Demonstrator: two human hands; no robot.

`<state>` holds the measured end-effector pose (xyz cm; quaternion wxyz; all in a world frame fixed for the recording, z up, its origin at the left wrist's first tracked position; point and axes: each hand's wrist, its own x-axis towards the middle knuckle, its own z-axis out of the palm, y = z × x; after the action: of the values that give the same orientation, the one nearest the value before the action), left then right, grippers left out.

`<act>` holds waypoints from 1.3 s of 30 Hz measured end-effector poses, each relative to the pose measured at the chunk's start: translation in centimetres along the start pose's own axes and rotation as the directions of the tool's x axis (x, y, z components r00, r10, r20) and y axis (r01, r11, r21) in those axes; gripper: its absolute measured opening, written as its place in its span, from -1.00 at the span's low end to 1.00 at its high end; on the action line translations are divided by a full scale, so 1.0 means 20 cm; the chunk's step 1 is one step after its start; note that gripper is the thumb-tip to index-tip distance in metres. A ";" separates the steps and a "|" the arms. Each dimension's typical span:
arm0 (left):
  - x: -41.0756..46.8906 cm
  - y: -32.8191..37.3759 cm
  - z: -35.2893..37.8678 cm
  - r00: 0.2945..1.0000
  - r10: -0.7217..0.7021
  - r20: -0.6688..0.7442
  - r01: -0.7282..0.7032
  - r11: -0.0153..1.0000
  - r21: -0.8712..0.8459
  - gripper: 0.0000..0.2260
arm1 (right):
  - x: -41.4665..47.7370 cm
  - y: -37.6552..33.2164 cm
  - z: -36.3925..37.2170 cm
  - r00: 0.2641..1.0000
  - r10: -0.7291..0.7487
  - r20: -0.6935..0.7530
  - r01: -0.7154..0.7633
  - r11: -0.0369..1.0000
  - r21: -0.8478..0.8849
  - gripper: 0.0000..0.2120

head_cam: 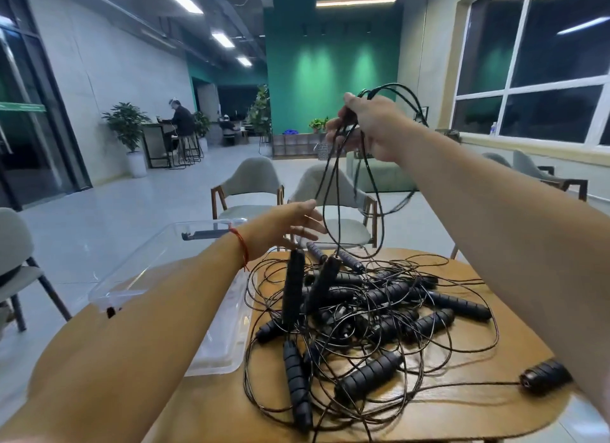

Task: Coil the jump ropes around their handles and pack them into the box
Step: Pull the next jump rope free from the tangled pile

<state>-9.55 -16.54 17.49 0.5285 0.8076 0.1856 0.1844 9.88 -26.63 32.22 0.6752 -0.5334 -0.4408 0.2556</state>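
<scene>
The wooden table (462, 406) carries a big tangle of black jump ropes (379, 317), with many thin cords crossing over many ribbed handles. The clear plastic box (218, 360) stands just beside the tangle on the left, partly under my left forearm. I judge that the step in hand is to free one rope from the pile before any coiling.

My right hand (366, 129) is raised high and grips a bunch of loops of the lifted rope (339, 205). Its two handles (293, 287) hang tilted just above the pile, near each other. My left hand (290, 224) is open with fingers spread, close to the hanging cords, and holds nothing.

To do this well, I would lift slowly and watch whether other cords rise together with mine. The left hand should run down one strand to the handles and comb away what catches there. A sharp pull could tighten the tangle or drag a handle off the table. One loose handle (544, 378) lies near the right edge, beside my right forearm.

I cannot make out which cords in the pile belong to which handles, nor whether the lifted rope is free at its bottom. The clear plastic is hard to read and my arm covers part of the box, so I cannot tell if anything is packed inside.
</scene>
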 end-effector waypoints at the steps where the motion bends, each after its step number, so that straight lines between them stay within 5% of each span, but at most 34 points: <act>1: 0.00 -0.01 0.01 0.999 0.019 0.031 -0.017 0.999 -0.044 -0.54 | 0.00 0.00 0.00 1.000 0.005 0.003 -0.005 1.000 0.020 -0.70; 8: 0.03 -0.16 0.28 0.992 0.055 0.112 -0.066 0.993 0.097 -0.30 | 0.00 -0.06 0.03 1.000 0.019 0.022 -0.023 0.979 0.203 -0.71; 16: 0.07 -0.20 0.55 0.991 0.094 -0.093 -0.095 0.996 -0.001 -0.10 | 0.05 -0.10 0.03 0.999 0.036 0.012 -0.038 0.898 0.439 -0.69; 20: 0.08 -0.19 0.60 0.976 0.063 -0.207 -0.068 0.998 -0.017 -0.51 | 0.04 -0.08 0.01 0.999 0.037 0.016 -0.040 0.889 0.456 -0.69; 23: 0.08 -0.25 0.58 0.952 -0.023 -0.306 -0.041 0.979 -0.198 -0.86 | 0.04 -0.05 -0.01 0.999 0.041 0.027 -0.049 0.926 0.375 -0.69; 29: 0.04 -0.32 0.38 0.835 -0.324 -0.444 -0.001 0.808 -0.590 -0.94 | 0.06 0.08 -0.06 0.981 0.179 0.074 -0.179 0.984 -0.012 -0.58; 34: 0.02 -0.29 0.16 0.760 -0.327 -0.561 -0.153 0.749 -0.645 -0.92 | 0.17 0.21 -0.12 0.973 0.222 -0.061 -0.215 0.779 -0.590 -0.66; 39: 0.02 -0.28 0.11 0.733 -0.224 -0.642 -0.179 0.848 -0.500 -0.92 | 0.36 0.38 -0.15 0.997 0.032 -0.073 -0.078 0.594 -0.801 -0.72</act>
<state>-8.73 -16.09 11.53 0.6273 0.5028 0.3171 0.5032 16.84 -19.89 27.31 0.3661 -0.7997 -0.4745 0.0371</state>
